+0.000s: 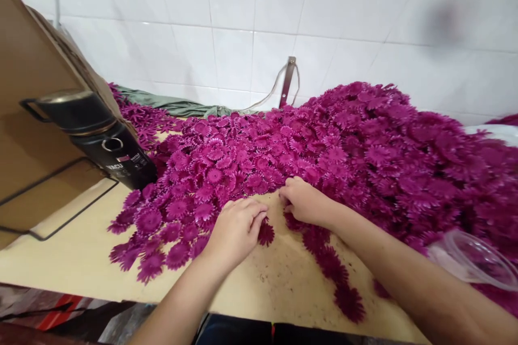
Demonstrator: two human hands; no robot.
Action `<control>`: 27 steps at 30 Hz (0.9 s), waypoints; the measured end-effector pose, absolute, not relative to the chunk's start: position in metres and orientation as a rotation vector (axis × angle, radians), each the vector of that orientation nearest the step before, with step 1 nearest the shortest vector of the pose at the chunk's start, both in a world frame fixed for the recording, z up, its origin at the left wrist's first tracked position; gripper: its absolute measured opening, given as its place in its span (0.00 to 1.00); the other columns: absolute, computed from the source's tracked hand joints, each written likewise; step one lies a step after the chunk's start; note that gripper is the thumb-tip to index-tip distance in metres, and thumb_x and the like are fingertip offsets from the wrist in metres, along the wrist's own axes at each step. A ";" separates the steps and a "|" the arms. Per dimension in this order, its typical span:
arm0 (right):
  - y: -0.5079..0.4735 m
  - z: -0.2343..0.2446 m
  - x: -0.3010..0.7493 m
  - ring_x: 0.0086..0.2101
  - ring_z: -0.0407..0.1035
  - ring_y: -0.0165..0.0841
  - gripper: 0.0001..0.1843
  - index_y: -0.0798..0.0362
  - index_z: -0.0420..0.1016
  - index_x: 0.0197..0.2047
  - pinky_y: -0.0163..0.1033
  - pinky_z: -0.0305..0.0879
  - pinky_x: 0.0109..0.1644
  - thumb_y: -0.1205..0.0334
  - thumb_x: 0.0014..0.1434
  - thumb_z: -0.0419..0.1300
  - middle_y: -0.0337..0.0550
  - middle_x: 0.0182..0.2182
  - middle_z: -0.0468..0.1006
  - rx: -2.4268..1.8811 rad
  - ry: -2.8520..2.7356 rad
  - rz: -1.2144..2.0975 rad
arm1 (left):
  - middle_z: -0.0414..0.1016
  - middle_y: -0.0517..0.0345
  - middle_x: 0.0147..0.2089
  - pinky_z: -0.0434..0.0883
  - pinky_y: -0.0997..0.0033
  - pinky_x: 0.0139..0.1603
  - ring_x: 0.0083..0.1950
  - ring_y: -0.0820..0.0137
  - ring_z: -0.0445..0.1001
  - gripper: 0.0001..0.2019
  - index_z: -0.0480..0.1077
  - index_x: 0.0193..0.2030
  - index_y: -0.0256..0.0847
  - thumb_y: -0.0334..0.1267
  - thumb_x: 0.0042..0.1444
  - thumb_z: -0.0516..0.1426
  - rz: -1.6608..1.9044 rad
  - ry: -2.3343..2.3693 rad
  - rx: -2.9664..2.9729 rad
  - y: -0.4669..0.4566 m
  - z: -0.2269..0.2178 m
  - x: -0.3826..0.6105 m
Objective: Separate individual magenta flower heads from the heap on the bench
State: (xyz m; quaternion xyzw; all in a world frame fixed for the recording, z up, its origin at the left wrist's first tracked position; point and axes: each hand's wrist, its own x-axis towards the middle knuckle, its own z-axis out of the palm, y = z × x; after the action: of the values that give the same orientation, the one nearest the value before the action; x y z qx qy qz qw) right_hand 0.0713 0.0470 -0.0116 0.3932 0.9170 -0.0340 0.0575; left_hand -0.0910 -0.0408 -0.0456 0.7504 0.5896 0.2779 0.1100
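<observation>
A large heap of purple artificial flower heads covers much of the board. My left hand is at the near edge of the heap, its thumb and fingers closed together around the edge of one dark purple flower. Just to the right, my right hand reaches into the heap's edge with fingers curled in a pinch. What those fingertips hold, if anything, is hidden. Below my right wrist a short row of purple flowers runs toward the board's front edge.
A black bottle leans at the left before a cardboard box and a black wire frame. At the right, a clear plastic tub lies near my forearm. Behind stand a tiled wall and a metal bracket.
</observation>
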 end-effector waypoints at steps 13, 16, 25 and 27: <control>0.054 -0.010 0.094 0.33 0.69 0.29 0.07 0.53 0.66 0.33 0.39 0.66 0.42 0.69 0.47 0.56 0.39 0.30 0.72 1.565 3.013 -1.869 | 0.77 0.56 0.34 0.70 0.69 0.42 0.36 0.71 0.74 0.07 0.71 0.36 0.35 0.28 0.50 0.54 1.231 1.367 1.425 0.018 -0.031 -0.038; 0.050 -0.004 0.109 0.35 0.70 0.29 0.10 0.54 0.68 0.37 0.39 0.66 0.45 0.64 0.48 0.58 0.42 0.34 0.74 1.588 2.886 -2.047 | 0.75 0.60 0.29 0.70 0.73 0.39 0.32 0.74 0.73 0.09 0.70 0.34 0.35 0.23 0.47 0.53 1.305 1.329 1.373 0.023 -0.032 -0.030; 0.043 -0.007 0.118 0.29 0.69 0.30 0.12 0.55 0.73 0.38 0.36 0.66 0.34 0.58 0.51 0.58 0.41 0.30 0.77 1.571 3.034 -1.422 | 0.73 0.61 0.29 0.70 0.79 0.31 0.27 0.78 0.69 0.16 0.68 0.37 0.37 0.19 0.41 0.52 1.323 1.329 1.333 0.027 -0.037 -0.020; 0.044 -0.008 0.115 0.27 0.67 0.29 0.11 0.55 0.74 0.37 0.35 0.64 0.31 0.59 0.52 0.57 0.40 0.29 0.76 1.593 3.121 -1.134 | 0.72 0.61 0.30 0.69 0.79 0.29 0.26 0.80 0.67 0.16 0.67 0.39 0.37 0.21 0.41 0.54 1.319 1.346 1.323 0.027 -0.041 -0.019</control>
State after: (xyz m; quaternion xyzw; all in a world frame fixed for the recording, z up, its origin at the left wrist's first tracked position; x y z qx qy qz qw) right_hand 0.1149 0.0440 -0.0081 0.4167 0.8166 -0.2967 -0.2674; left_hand -0.0193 0.0270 -0.0405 0.5247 0.5339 0.5231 0.4074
